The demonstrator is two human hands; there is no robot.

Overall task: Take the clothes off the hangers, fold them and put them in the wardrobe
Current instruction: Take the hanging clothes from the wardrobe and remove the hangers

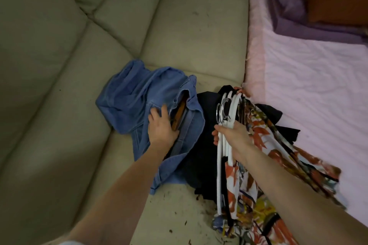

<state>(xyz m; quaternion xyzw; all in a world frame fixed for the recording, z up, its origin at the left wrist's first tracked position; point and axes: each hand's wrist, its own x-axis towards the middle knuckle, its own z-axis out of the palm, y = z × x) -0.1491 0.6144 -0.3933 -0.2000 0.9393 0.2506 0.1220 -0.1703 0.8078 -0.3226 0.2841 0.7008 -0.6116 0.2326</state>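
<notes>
Both hands work near: the right hand point(232, 137) grips a bunch of white hangers point(223, 145) with a floral garment point(256, 137), soft and slippery-looking; better held at the hooks. Spread flat, the left hand point(161, 125) presses a denim garment point(131, 93), probably heavier and stiff, on the beige sofa point(79, 45). A pink bed point(308, 85) lies far right.

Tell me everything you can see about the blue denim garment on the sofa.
The blue denim garment lies crumpled on the beige sofa, unfolded. It looks like soft, faded denim with stitched seams. Its opening gapes, and a brown wooden hanger shows inside. The left hand rests on it beside that opening, fingers spread. Its right edge lies against dark clothes. What kind of garment it is cannot be told.
</notes>
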